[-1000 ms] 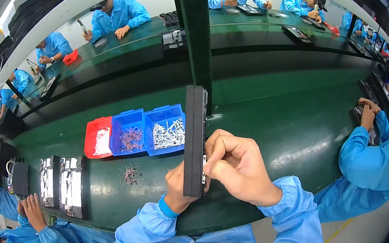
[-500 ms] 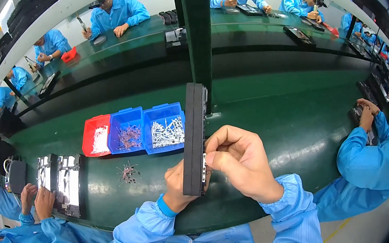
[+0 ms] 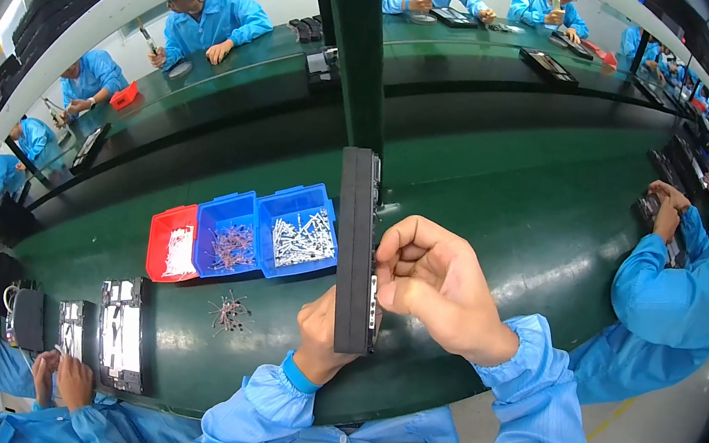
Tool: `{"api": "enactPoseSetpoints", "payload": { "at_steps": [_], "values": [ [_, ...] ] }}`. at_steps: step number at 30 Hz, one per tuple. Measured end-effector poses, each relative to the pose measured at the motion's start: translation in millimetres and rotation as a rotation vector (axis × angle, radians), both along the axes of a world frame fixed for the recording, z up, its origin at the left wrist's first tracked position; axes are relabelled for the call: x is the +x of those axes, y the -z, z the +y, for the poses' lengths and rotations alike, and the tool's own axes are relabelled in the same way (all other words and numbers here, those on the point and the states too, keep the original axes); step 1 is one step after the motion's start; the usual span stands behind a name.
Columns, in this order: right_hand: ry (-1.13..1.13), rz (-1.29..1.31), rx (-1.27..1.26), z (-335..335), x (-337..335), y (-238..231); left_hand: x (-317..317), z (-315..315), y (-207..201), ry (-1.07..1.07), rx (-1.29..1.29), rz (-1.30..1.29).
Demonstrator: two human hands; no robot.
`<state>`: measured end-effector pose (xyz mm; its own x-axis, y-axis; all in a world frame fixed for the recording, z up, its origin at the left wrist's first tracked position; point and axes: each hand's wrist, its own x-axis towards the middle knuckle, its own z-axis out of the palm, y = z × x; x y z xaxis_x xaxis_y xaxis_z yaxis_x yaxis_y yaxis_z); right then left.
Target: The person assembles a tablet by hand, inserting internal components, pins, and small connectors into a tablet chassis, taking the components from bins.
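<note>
My left hand (image 3: 325, 331) grips a black rectangular housing (image 3: 352, 266) near its lower end, holding it upright on edge over the bench. Most of the left fingers are hidden behind the housing. At the housing's right side is my right hand (image 3: 444, 293), its fingers curled and thumb bent in. The right thumb tip is by a white strip with dark holes (image 3: 373, 301) along the housing's inner side. Whatever the right fingertips may pinch is too small or hidden to make out.
Left of the housing stand a blue bin of white-and-silver pin-like parts (image 3: 297, 275), a blue bin of thin-legged parts (image 3: 200, 236) and a red bin (image 3: 158, 248) with white pieces. A loose cluster of leaded parts (image 3: 230, 314) lies nearer. A green post (image 3: 353, 67) rises behind. Co-workers sit both sides.
My right index finger has lifted slightly and the curled fingers have loosened a little; the housing stays nearly in place. At left, a co-worker's hands and the smaller panel have shifted nearer the bench edge.
</note>
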<state>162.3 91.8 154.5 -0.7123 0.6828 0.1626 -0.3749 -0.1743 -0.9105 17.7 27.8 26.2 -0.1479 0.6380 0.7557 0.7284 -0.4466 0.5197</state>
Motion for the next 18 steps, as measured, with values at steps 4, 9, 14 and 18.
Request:
{"api": "enactPoseSetpoints", "payload": {
  "at_steps": [4,9,14,18],
  "values": [
    [0.008,-0.013,0.054,-3.0,1.8,3.0,-0.2,0.6,5.7,0.033,0.001,-0.039],
    [0.027,0.009,0.070,-4.2,-0.3,6.4,-2.5,-1.8,2.9,0.078,-0.018,-0.063],
    [0.048,0.004,0.090,-7.2,-1.4,6.4,-2.2,1.3,0.5,0.067,0.042,-0.012],
    [0.067,0.019,0.095,-8.1,-0.1,8.4,0.6,2.1,-4.0,0.068,0.045,-0.017]
  ]
}}
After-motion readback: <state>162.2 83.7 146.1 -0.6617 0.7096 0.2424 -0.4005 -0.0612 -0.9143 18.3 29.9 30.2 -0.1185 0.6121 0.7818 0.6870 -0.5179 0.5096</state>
